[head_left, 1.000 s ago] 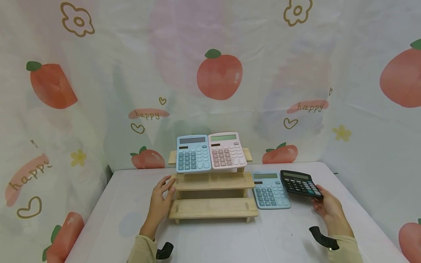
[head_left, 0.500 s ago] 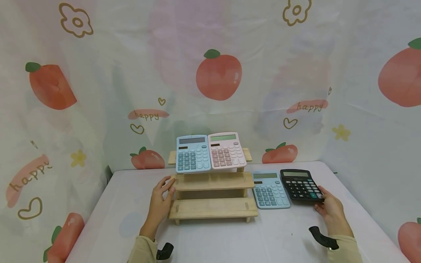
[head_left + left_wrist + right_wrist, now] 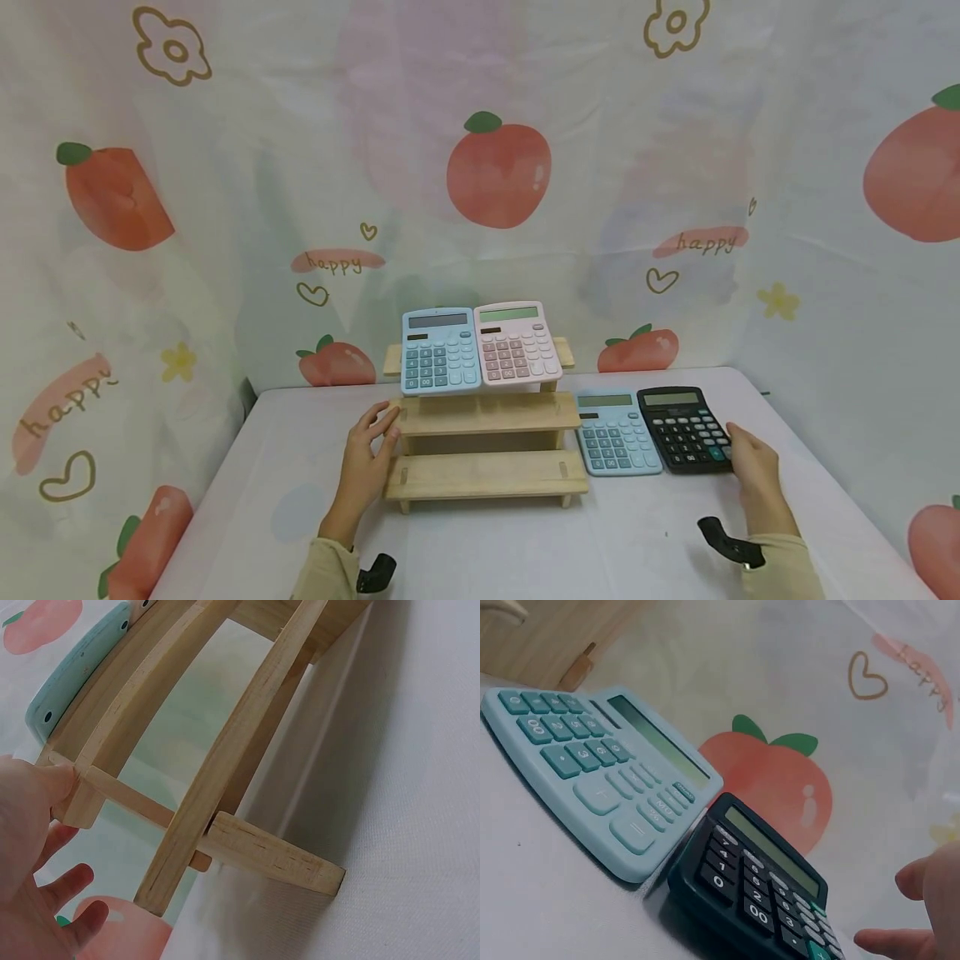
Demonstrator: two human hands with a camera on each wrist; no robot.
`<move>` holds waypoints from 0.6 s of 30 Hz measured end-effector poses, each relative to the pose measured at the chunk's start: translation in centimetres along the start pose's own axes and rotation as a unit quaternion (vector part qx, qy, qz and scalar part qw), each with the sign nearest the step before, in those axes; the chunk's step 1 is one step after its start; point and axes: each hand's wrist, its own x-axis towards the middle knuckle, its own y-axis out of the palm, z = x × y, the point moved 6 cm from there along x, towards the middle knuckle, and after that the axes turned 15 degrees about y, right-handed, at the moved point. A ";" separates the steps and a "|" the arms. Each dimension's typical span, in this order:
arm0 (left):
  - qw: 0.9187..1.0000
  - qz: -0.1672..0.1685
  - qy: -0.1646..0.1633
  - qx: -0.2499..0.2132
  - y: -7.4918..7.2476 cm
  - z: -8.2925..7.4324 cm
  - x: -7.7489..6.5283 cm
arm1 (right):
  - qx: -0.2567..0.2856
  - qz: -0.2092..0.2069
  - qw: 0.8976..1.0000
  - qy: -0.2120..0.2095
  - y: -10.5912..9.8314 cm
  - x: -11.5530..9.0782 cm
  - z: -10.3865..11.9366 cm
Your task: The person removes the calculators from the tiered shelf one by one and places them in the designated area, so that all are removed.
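My left hand [image 3: 365, 458] pinches the left end of the middle plank of a three-tier wooden stand [image 3: 486, 477]. In the left wrist view, the thumb lies on the wood while other fingers [image 3: 67, 883] spread free below. On the top tier lean a blue calculator [image 3: 441, 352] and a pink calculator [image 3: 519, 343]. Right of the stand, another blue calculator [image 3: 618, 435] lies on the table beside a black calculator [image 3: 687, 432]. My right hand [image 3: 756, 467] is at the black calculator's right edge; in the right wrist view its thumb and finger stand apart, off the keys.
A white cloth covers the table [image 3: 480, 550]. Behind and at the sides hangs a curtain [image 3: 592, 183] printed with fruit and hearts. A black strap [image 3: 729, 543] sticks out at the right wrist, another strap [image 3: 377, 573] at the left.
The black calculator has gone from tilted in my right hand to flat on the table beside the blue one. The right hand has loosened its hold. The left hand stays put.
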 end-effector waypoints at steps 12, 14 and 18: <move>1.000 -0.001 0.002 0.000 0.0 0.0 0.0 | -0.007 -0.010 0.999 -0.031 0.2 0.9 0.1; 1.000 -0.001 0.003 -0.001 0.0 0.0 0.0 | -0.007 -0.014 0.999 -0.034 0.2 1.7 -0.1; 1.000 -0.004 0.009 -0.008 0.0 -0.1 0.1 | -0.004 -0.029 0.998 -0.047 0.1 2.2 -0.1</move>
